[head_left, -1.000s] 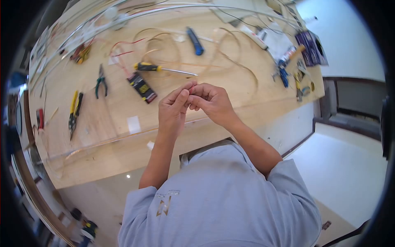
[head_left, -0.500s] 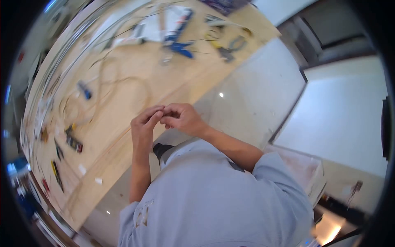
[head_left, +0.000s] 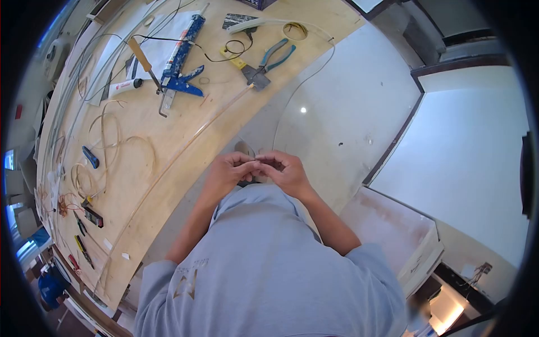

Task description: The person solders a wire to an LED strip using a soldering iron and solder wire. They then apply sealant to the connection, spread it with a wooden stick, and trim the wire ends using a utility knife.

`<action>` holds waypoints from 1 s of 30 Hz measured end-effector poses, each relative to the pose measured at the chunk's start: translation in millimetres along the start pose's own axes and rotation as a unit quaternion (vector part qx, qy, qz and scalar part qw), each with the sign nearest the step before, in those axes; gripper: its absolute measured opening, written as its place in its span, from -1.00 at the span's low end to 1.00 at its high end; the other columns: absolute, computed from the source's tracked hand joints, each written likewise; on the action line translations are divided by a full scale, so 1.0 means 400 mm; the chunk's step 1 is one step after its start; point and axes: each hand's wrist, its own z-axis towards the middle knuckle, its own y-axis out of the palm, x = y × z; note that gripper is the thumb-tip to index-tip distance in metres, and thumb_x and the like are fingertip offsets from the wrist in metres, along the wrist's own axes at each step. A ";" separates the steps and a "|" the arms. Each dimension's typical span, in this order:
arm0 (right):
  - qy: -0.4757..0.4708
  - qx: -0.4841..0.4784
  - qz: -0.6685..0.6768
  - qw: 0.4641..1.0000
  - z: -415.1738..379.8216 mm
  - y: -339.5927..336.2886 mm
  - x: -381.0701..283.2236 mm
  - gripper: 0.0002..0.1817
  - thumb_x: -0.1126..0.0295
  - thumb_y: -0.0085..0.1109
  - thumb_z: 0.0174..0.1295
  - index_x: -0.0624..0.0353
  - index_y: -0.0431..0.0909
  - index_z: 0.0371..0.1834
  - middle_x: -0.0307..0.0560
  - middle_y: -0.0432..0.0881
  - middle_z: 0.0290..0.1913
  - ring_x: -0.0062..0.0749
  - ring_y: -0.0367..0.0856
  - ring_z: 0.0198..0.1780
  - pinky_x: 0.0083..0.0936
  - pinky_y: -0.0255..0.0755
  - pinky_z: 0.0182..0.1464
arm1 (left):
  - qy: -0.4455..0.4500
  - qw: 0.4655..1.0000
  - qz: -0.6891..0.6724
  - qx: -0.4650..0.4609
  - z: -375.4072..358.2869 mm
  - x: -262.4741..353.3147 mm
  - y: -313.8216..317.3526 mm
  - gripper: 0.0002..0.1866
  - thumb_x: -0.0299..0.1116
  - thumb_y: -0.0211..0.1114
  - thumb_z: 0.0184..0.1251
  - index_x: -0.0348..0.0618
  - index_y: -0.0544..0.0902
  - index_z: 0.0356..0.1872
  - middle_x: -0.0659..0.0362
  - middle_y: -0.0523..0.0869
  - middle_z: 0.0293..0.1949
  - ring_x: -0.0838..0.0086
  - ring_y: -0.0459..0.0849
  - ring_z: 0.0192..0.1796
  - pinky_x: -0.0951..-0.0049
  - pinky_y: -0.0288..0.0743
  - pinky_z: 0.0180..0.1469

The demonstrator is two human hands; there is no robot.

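Note:
My left hand [head_left: 225, 173] and my right hand [head_left: 287, 172] meet in front of my shirt, just off the table's edge. Both are closed, with thumbs and fingertips pinched together. A thin pale wire [head_left: 292, 96] loops off the table's far corner and runs down to my fingers. Its end is hidden between the fingertips. On the table, the wire leads from a white strip [head_left: 247, 26] beside a coil of yellowish wire [head_left: 295, 31]. Nearby lie blue-handled pliers [head_left: 275, 55] and a hammer-like tool [head_left: 255, 76] with a yellow part.
The wooden table [head_left: 168, 196] spans the left. On it lie a blue caulking gun [head_left: 182, 59], a soldering iron [head_left: 143, 59], a white tube [head_left: 124, 86], a blue cutter [head_left: 90, 157], a clear strip along the edge and several small tools. A white panel [head_left: 449, 151] stands right.
Both hands have shifted right in view, away from the table, and stay together. The view has steadied, and the wire running to my fingers now shows clearly.

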 end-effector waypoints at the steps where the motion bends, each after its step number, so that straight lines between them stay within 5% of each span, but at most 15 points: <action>1: -0.007 -0.002 -0.046 0.999 0.015 -0.018 -0.006 -0.85 0.51 0.29 0.28 0.27 0.71 -0.11 -0.13 0.75 -0.27 -0.62 0.65 -0.29 -0.59 0.55 -0.22 | -0.012 1.000 -0.018 -0.019 0.026 -0.003 -0.001 -0.86 -0.41 0.35 0.38 -0.31 0.75 -0.25 0.22 0.76 -0.44 0.65 0.62 -0.43 0.64 0.48 -0.37; 6: -0.116 -0.002 -0.241 0.964 0.103 -0.091 -0.059 -0.90 0.51 0.31 0.24 0.28 0.72 -0.21 -0.15 0.75 -0.26 -0.62 0.64 -0.32 -0.60 0.53 -0.26 | -0.021 0.996 -0.040 -0.074 0.146 0.024 -0.010 -0.79 -0.31 0.36 0.39 -0.30 0.76 -0.27 0.23 0.75 -0.44 0.64 0.60 -0.43 0.59 0.49 -0.33; 11: -0.024 -0.023 -0.178 0.983 0.210 -0.112 -0.097 -0.92 0.52 0.26 0.25 0.30 0.68 -0.26 -0.19 0.69 -0.36 -0.61 0.61 -0.33 -0.61 0.50 -0.26 | 0.017 0.989 -0.097 -0.115 0.224 0.044 -0.039 -0.76 -0.28 0.35 0.40 -0.30 0.74 -0.29 0.28 0.71 -0.48 0.66 0.54 -0.45 0.57 0.45 -0.36; 14: 0.046 -0.067 -0.097 0.992 0.264 -0.130 -0.106 -0.93 0.51 0.23 0.28 0.31 0.64 -0.26 -0.21 0.66 -0.37 -0.62 0.60 -0.34 -0.62 0.49 -0.26 | 0.015 0.996 0.062 -0.067 0.236 0.098 -0.063 -0.77 -0.28 0.38 0.37 -0.29 0.74 -0.30 0.30 0.66 -0.53 0.68 0.48 -0.47 0.56 0.37 -0.41; 21: 0.112 -0.153 -0.026 0.981 0.431 -0.202 -0.125 -0.92 0.48 0.21 0.32 0.28 0.58 -0.23 -0.24 0.65 -0.34 -0.65 0.59 -0.33 -0.64 0.50 -0.24 | -0.020 0.996 0.076 0.031 0.293 0.144 -0.046 -0.81 -0.33 0.34 0.37 -0.28 0.74 -0.29 0.28 0.67 -0.50 0.69 0.52 -0.45 0.56 0.38 -0.41; 23: 0.122 -0.184 -0.059 0.974 0.488 -0.238 -0.133 -0.88 0.47 0.22 0.32 0.29 0.59 -0.17 -0.24 0.64 -0.36 -0.65 0.59 -0.34 -0.65 0.51 -0.24 | 0.009 0.995 0.043 0.086 0.308 0.125 -0.005 -0.80 -0.34 0.35 0.36 -0.30 0.74 -0.30 0.23 0.68 -0.51 0.66 0.52 -0.46 0.53 0.39 -0.41; 26: 0.120 -0.264 -0.105 0.951 0.551 -0.279 -0.190 -0.84 0.47 0.23 0.32 0.30 0.62 -0.11 -0.22 0.65 -0.38 -0.64 0.60 -0.35 -0.65 0.51 -0.25 | 0.053 0.966 0.166 0.189 0.342 0.138 0.070 -0.82 -0.37 0.35 0.33 -0.31 0.73 -0.26 0.16 0.70 -0.49 0.57 0.54 -0.46 0.47 0.43 -0.37; 30: 0.064 -0.392 -0.211 0.893 0.599 -0.353 -0.209 -0.83 0.48 0.22 0.33 0.30 0.66 -0.08 -0.15 0.70 -0.38 -0.59 0.62 -0.40 -0.65 0.50 -0.31 | -0.014 0.970 0.134 0.203 0.362 0.205 0.151 -0.84 -0.38 0.35 0.31 -0.28 0.73 -0.23 0.11 0.72 -0.44 0.48 0.57 -0.44 0.44 0.46 -0.32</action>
